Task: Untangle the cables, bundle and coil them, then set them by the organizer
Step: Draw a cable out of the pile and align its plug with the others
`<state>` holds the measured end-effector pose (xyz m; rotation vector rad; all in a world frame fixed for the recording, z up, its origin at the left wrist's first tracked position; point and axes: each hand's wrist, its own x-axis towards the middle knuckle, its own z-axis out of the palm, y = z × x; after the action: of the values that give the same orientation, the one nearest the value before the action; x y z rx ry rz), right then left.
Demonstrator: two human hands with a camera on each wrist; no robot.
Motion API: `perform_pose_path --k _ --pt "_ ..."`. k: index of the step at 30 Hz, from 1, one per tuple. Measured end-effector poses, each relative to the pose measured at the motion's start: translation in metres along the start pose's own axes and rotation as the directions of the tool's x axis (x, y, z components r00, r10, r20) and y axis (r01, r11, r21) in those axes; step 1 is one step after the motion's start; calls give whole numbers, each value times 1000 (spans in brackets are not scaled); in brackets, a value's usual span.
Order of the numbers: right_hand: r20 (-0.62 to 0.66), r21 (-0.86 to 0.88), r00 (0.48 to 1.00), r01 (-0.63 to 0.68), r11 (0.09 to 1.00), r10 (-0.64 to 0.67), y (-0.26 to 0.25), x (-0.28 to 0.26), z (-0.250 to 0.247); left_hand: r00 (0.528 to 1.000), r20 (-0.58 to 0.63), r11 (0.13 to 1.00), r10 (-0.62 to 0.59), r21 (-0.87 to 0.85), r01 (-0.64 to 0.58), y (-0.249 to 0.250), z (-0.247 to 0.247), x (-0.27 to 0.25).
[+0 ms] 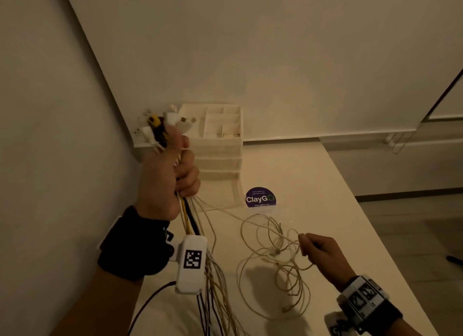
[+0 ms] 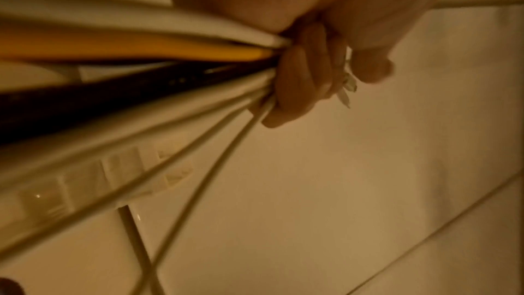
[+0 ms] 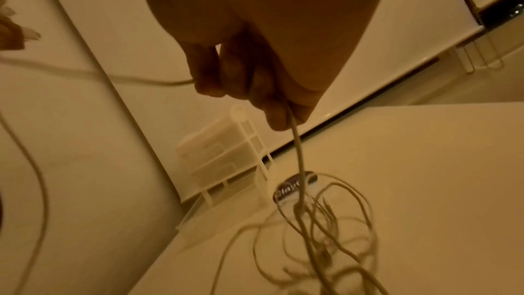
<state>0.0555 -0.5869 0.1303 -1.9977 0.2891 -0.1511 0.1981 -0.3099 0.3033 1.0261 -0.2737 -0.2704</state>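
Note:
My left hand is raised above the table's left side and grips a bundle of cables, white, yellow and black. Their plugs stick out above the fist. In the left wrist view my fingers curl round the same bundle. My right hand is lower and to the right, pinching one thin white cable that runs back to the left fist. A loose tangle of white cable lies on the table below it. The white drawer organizer stands in the far left corner.
A purple round "ClayGo" sign stands on the white table just in front of the organizer. Walls close in at the left and the back. The table's right edge drops to the floor. A black cord hangs below my left wrist.

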Motion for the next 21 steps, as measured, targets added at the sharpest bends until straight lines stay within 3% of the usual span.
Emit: perform_pose_path --k 4,9,12,17,21 --pt "-11 -44 997 72 996 -72 -34 17 -12 996 67 909 -63 416 30 -23 25 -16" --pt "7 -46 970 245 968 -245 -93 33 -14 983 148 769 -110 640 -10 -71 62 -26" --pt "31 5 951 309 951 -309 -116 36 -18 989 122 728 -83 685 -23 -88 73 -25" --pt "91 150 967 225 963 -240 -123 39 -23 998 65 752 8 657 -49 -92 83 -19" --pt "107 230 975 167 959 -195 -103 41 -19 991 -86 794 103 607 -30 -85 71 -8"
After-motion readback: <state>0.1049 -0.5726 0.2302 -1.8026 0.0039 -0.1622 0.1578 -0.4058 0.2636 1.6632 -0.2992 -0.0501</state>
